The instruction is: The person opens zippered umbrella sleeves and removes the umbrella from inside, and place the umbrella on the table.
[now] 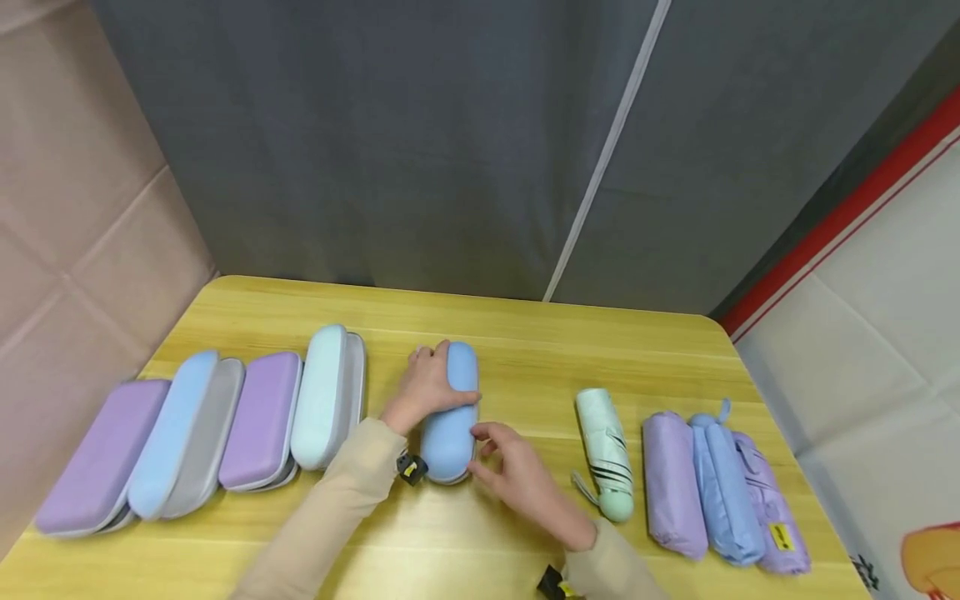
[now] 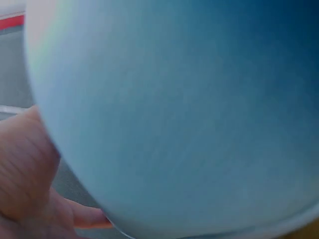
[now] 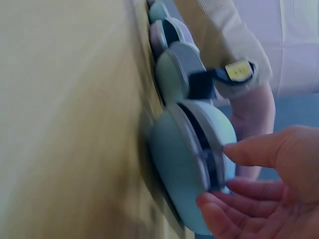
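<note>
A blue hard-shell zip case [image 1: 448, 442] lies lengthwise on the table in front of me. My left hand [image 1: 431, 385] holds it from the left, with the thumb across the top. At its right side, the thumb and fingertips of my right hand [image 1: 517, 475] pinch at the zip edge. In the right wrist view, a dark gap [image 3: 199, 130] runs between the halves of the case, and the right fingers [image 3: 249, 149] are at its near end. The zip pull itself is hidden. The blue shell [image 2: 174, 119] fills most of the left wrist view.
To the left stand a mint-and-grey case [image 1: 318, 400], a purple case [image 1: 261, 417], a blue-and-grey case [image 1: 176, 442] and another purple case [image 1: 105, 458]. On the right lie folded umbrellas: mint [image 1: 603, 450], purple [image 1: 673, 483], blue [image 1: 723, 492], and purple with a yellow tag [image 1: 772, 508].
</note>
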A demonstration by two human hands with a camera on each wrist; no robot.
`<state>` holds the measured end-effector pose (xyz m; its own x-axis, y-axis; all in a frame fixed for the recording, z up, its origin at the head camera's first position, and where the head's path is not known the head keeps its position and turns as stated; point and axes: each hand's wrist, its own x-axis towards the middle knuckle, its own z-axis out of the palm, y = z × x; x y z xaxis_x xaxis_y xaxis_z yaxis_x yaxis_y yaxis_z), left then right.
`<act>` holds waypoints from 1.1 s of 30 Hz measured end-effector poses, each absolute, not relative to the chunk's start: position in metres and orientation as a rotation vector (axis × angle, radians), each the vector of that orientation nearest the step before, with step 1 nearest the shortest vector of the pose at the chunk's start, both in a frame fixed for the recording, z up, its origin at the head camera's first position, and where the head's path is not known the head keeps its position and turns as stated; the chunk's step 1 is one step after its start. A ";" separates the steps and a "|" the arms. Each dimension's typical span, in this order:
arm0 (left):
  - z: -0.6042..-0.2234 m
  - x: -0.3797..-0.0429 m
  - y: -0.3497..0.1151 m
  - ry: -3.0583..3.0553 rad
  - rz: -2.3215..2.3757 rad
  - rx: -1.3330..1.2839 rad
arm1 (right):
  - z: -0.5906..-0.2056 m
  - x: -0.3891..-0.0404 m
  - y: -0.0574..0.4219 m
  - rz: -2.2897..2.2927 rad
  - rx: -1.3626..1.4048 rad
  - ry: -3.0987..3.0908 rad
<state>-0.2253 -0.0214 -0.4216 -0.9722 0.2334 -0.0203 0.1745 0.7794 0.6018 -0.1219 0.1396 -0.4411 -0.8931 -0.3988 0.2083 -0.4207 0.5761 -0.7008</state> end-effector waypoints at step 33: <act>-0.438 -0.212 -0.070 2.278 1.733 0.080 | -0.424 -0.186 0.098 0.625 0.212 -3.078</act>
<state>-0.2120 -0.0703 -0.4378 -0.9601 0.2099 -0.1849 -0.1223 0.2797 0.9523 -0.1856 0.0976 -0.4244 -0.9909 -0.1330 0.0207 -0.1306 0.9120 -0.3889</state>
